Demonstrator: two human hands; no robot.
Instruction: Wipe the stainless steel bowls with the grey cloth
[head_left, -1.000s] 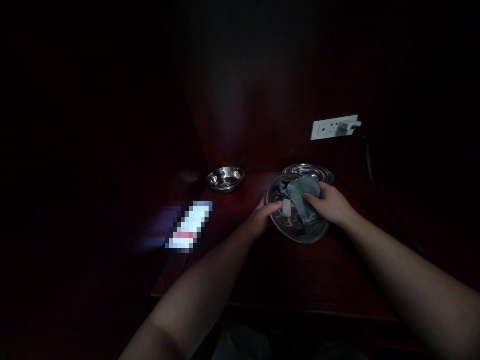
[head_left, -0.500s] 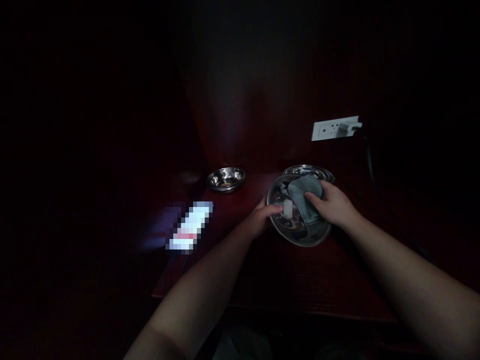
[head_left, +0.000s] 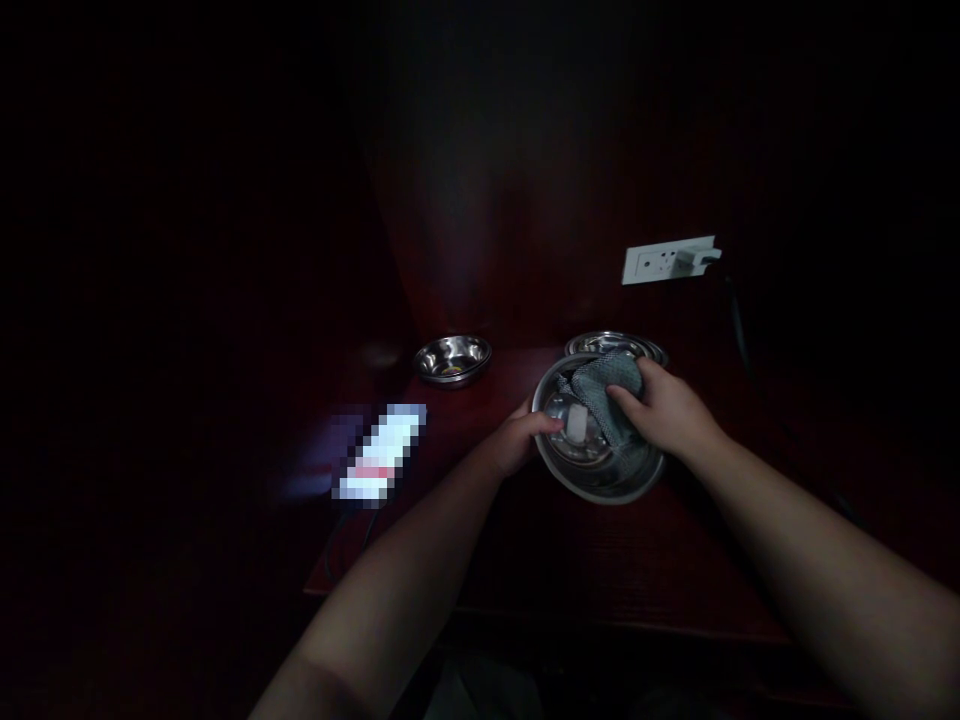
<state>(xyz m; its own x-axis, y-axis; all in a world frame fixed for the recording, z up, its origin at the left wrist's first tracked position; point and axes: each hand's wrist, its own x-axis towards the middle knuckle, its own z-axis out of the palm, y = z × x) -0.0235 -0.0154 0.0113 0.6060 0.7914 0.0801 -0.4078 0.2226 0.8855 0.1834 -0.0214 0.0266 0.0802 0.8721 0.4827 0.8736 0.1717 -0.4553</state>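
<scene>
My left hand (head_left: 523, 437) grips a shiny metal bowl (head_left: 600, 490) by its left side, the thumb over the rim and inside. The bowl is tilted with its inside toward me, and a pale rectangular patch shows on its bottom. At the bowl's right side my right hand (head_left: 670, 405) is closed on a grey-green cloth (head_left: 609, 390), the thumb on top. The cloth lies against the inner wall. The fingers of both hands are partly hidden behind the bowl and the cloth.
Behind the held bowl sit other metal bowls (head_left: 616, 342), partly covered by it. Small stacked metal bowls (head_left: 453, 360) stand further left on the dark red table (head_left: 570, 580). A lit, pixelated phone (head_left: 382, 455) with a cable is at the left. A wall socket (head_left: 670, 260) holds a plug.
The bowl has turned and tipped slightly, so its inside faces me more and its lower rim sits a little lower. Both hands keep their hold; the cloth has shifted slightly.
</scene>
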